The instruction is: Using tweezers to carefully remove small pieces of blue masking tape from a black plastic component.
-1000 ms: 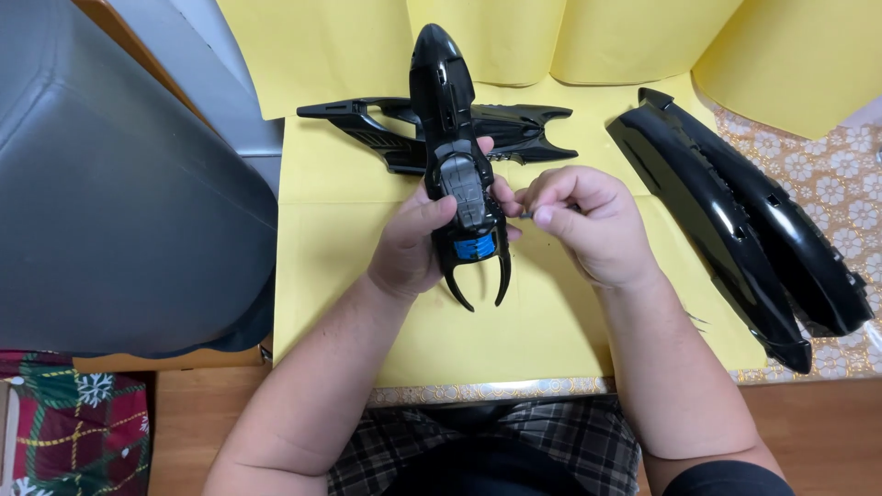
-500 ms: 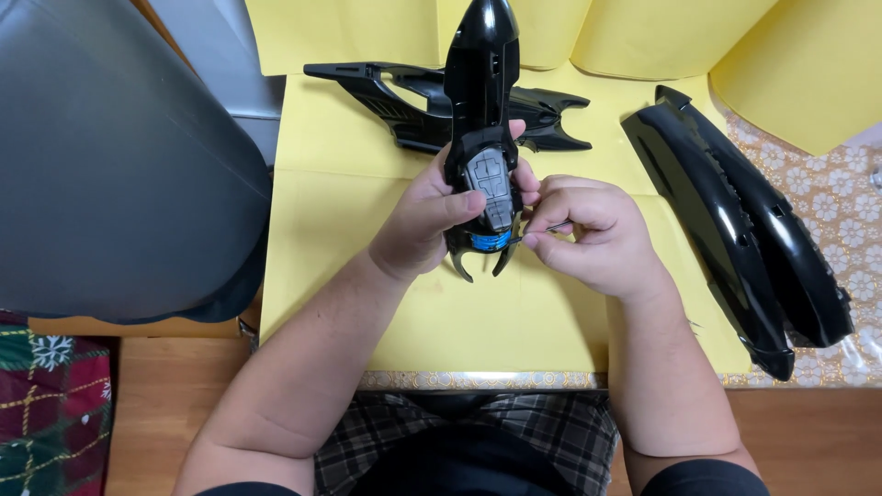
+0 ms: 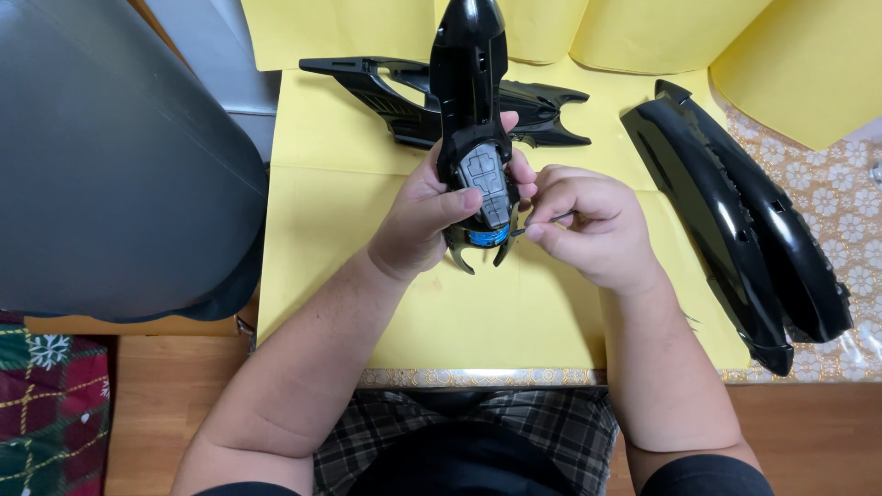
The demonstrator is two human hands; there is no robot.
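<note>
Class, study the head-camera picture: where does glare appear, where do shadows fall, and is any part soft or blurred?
Head view: bright glare streaks run along the two curved black shells and the black toy body held in the left hand; the right hand casts a soft shadow on the yellow paper; focus is sharp throughout.

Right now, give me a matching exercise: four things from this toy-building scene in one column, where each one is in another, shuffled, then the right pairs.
Things:
1. toy body
2. wing piece
3. long black shells
4. thin tool

Places:
A. lying on the yellow paper, behind the hands
B. pinched in the right hand
C. gripped in the left hand
D. lying at the right, partly on the patterned cloth

Pairs: 1-C, 2-A, 3-D, 4-B
</note>
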